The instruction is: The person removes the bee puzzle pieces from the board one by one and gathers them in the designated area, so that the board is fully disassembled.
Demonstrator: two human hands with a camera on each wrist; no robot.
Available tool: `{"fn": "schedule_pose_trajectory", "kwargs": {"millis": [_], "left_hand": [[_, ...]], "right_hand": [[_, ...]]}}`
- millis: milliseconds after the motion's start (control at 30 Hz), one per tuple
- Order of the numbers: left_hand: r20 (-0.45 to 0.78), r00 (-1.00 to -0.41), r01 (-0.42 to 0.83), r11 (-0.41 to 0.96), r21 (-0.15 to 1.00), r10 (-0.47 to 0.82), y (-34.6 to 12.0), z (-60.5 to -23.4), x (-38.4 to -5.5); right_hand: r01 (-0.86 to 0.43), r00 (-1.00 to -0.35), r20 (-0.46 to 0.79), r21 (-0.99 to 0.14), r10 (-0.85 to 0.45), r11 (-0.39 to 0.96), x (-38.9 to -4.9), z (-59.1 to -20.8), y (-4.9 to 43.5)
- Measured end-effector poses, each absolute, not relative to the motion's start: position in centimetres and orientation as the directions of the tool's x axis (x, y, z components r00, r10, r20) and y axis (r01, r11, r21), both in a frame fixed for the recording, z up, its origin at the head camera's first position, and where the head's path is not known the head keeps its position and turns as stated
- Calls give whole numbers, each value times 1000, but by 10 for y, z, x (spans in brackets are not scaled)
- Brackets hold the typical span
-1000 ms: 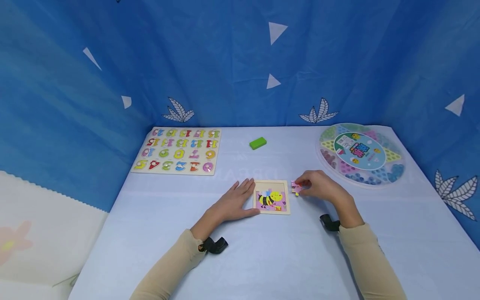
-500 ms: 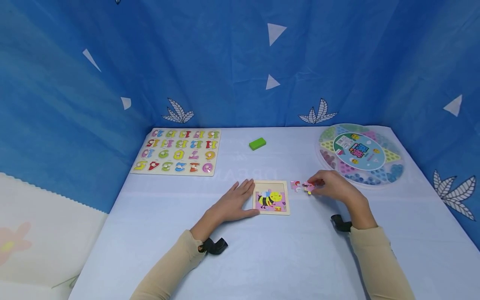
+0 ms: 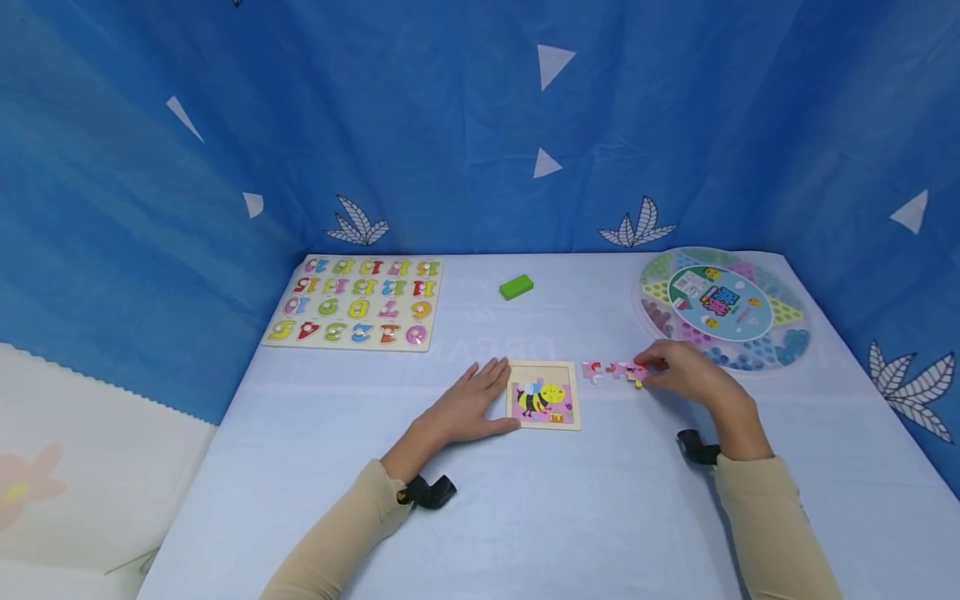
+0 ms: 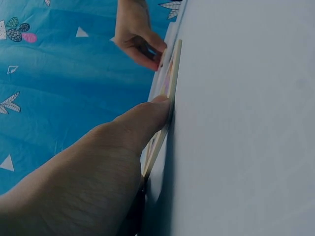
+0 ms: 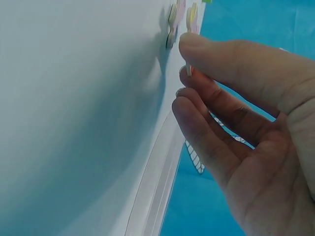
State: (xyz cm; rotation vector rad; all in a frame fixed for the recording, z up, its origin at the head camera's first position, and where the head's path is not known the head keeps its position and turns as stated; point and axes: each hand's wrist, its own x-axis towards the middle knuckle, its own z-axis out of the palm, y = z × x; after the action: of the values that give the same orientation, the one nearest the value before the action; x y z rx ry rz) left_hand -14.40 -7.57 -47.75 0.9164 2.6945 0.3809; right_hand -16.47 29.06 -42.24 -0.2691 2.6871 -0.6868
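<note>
My left hand (image 3: 474, 403) lies with straight fingers along the left side of a small wooden puzzle tray (image 3: 543, 364); its thumb (image 4: 142, 120) rests at the tray's edge in the left wrist view. Inside the tray, pieces of a bee picture (image 3: 534, 402) fill the lower part, and bare wood shows along the top. To the right, my right hand (image 3: 686, 375) pinches a pink jigsaw piece (image 5: 192, 18) between thumb and fingertips, close over the table. Two more pink pieces, one with a red-and-white print (image 3: 592, 372) and a neighbouring one (image 3: 617, 369), lie between tray and hand.
A number puzzle board (image 3: 352, 302) stands back left on the white table (image 3: 540, 517). A green block (image 3: 516, 287) lies at the back middle. Behind my right hand is a round clear case of beads (image 3: 720, 304). Blue cloth (image 3: 465, 125) hangs behind the table.
My right hand has moved rightward, away from the tray. Two pink pieces now lie uncovered beside the tray, and it holds another further right. My left hand has stayed put.
</note>
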Motion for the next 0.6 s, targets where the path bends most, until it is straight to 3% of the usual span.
{"fn": "schedule_pose_trajectory", "kwargs": {"millis": [600], "left_hand": [[-170, -765, 551, 767, 329, 622, -75, -477, -144]], "right_hand": [[-67, -928, -302, -439, -217, 896, -165, -427, 304]]}}
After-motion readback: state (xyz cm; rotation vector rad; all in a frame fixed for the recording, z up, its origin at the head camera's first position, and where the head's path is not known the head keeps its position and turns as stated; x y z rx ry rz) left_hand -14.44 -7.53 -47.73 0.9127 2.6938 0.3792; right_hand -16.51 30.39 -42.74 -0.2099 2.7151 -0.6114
